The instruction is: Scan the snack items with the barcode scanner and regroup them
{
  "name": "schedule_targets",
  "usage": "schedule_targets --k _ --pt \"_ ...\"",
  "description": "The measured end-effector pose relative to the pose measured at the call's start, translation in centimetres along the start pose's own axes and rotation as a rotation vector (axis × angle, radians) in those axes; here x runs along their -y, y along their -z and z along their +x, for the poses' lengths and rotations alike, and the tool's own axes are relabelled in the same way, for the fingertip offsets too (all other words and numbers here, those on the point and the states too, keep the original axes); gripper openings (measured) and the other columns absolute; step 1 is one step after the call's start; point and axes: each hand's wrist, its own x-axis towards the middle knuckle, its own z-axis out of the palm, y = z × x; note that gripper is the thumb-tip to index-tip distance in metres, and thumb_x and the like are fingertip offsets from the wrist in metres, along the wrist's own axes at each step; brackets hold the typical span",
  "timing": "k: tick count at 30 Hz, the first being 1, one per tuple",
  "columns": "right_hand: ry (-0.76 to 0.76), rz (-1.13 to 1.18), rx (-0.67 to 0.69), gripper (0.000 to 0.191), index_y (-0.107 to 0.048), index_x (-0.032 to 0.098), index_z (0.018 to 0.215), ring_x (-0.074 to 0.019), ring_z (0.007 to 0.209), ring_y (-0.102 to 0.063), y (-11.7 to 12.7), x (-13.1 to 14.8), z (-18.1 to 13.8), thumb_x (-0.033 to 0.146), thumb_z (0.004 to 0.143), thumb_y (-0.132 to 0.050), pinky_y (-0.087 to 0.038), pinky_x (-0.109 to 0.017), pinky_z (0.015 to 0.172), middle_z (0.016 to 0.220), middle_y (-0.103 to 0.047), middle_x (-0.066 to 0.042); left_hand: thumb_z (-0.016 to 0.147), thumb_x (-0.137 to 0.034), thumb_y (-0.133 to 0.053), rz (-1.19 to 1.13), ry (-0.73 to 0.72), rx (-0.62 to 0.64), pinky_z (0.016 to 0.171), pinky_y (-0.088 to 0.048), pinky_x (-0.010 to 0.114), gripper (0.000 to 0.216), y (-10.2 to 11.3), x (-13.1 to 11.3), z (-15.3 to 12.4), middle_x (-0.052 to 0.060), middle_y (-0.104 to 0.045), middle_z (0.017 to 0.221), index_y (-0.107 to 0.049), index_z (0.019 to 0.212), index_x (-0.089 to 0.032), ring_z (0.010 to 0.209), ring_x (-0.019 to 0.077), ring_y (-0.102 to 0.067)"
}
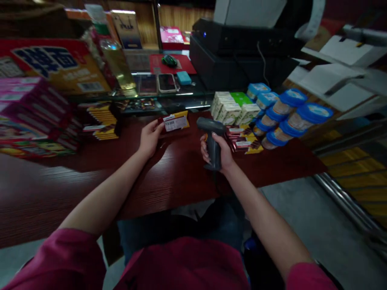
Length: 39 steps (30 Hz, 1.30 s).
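My left hand (150,139) pinches one end of a red and yellow packaged bar (175,122), its white label side facing me just above the brown table. In my right hand (223,152) is a dark handheld barcode scanner (214,147), gripped by its handle with the head pointing left toward the bar. Several similar bars (244,141) lie on the table right of the scanner. A stack of such bars (102,121) stands to the left of my left hand.
White-green small cartons (231,110) and blue-lidded tubs (290,117) crowd the table's right side. Pink boxes (33,108) pile up at left. Behind are a glass shelf with a phone (167,83), a bottle (116,60) and a black machine (242,52).
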Motion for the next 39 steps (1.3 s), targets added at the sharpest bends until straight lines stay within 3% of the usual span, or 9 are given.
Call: schedule_targets --k 4,8,16,21,26,30,35,39 --pt "-0.198 0.064 0.191 0.037 -0.06 0.018 0.09 -0.0084 0.043 -0.04 -4.1 -2.9 6.6 0.055 0.09 -0.061 -0.029 -0.017 0.031 0.063 -0.053 0.004 0.083 -0.053 -0.074 -0.038 0.013 -0.147 0.083 -0.063 0.031 0.052 6.6 -0.3 0.0 0.01 -0.077 0.118 -0.072 0.118 -0.016 0.103 0.0229 -0.074" --pt "-0.247 0.104 0.226 0.038 -0.058 0.018 0.088 -0.0092 0.042 -0.04 -6.7 -5.3 10.7 0.055 0.095 -0.054 -0.029 -0.018 0.031 0.06 -0.052 0.004 0.083 -0.045 -0.075 -0.124 0.121 -0.218 0.075 -0.063 0.028 0.041 9.7 -0.3 0.2 0.007 -0.079 0.107 -0.073 0.113 -0.017 0.091 0.0197 -0.075" --pt "-0.216 0.021 0.273 0.038 -0.062 0.018 0.089 -0.0106 0.044 -0.045 -6.7 -6.8 10.5 0.056 0.089 -0.062 -0.036 -0.02 0.032 0.061 -0.053 0.003 0.089 -0.031 -0.069 -0.09 0.16 -0.235 0.074 -0.065 0.033 0.025 8.9 0.3 1.0 0.007 -0.078 0.1 -0.071 0.11 -0.017 0.091 0.022 -0.075" --pt "-0.204 -0.011 0.263 0.04 -0.062 0.019 0.087 -0.0098 0.043 -0.043 -6.8 -7.1 10.4 0.059 0.09 -0.061 -0.036 -0.02 0.032 0.06 -0.052 0.004 0.095 -0.034 -0.062 0.04 0.13 -0.251 0.074 -0.066 0.034 0.02 8.7 -0.4 0.5 0.005 -0.071 0.09 -0.071 0.097 -0.017 0.084 0.0195 -0.071" --pt "-0.194 0.001 0.244 0.039 -0.061 0.019 0.089 -0.0101 0.045 -0.046 -7.0 -6.9 10.0 0.058 0.09 -0.063 -0.037 -0.02 0.033 0.063 -0.054 0.003 0.092 -0.025 -0.06 0.107 0.048 -0.219 0.084 -0.064 0.034 0.02 8.9 0.1 0.5 0.007 -0.074 0.106 -0.068 0.109 -0.017 0.095 0.0189 -0.072" --pt "-0.136 0.016 0.197 0.039 -0.063 0.018 0.09 -0.0102 0.044 -0.045 -7.0 -6.5 9.5 0.057 0.084 -0.068 -0.037 -0.02 0.033 0.062 -0.053 0.004 0.083 -0.012 -0.067 0.457 -0.109 -0.21 0.092 -0.058 0.034 0.025 9.5 -0.6 0.0 0.006 -0.076 0.107 -0.065 0.107 -0.017 0.1 0.0198 -0.072" --pt "-0.08 0.074 0.123 0.035 -0.063 0.019 0.089 -0.0103 0.045 -0.045 -6.4 -6.0 9.1 0.054 0.089 -0.063 -0.037 -0.019 0.034 0.061 -0.052 0.003 0.092 -0.01 -0.06 1.086 -0.307 0.015 0.094 -0.055 0.04 0.038 10.2 -4.1 -1.6 0.008 -0.078 0.111 -0.068 0.126 -0.024 0.107 0.0259 -0.071" --pt "-0.097 0.115 0.1 0.034 -0.063 0.019 0.089 -0.01 0.045 -0.044 -5.9 -5.7 9.2 0.052 0.089 -0.063 -0.037 -0.019 0.034 0.061 -0.053 0.003 0.099 -0.013 -0.052 1.199 -0.43 -0.01 0.095 -0.055 0.038 0.037 11.7 -6.2 -2.3 0.007 -0.075 0.128 -0.071 0.128 -0.027 0.114 0.024 -0.071"
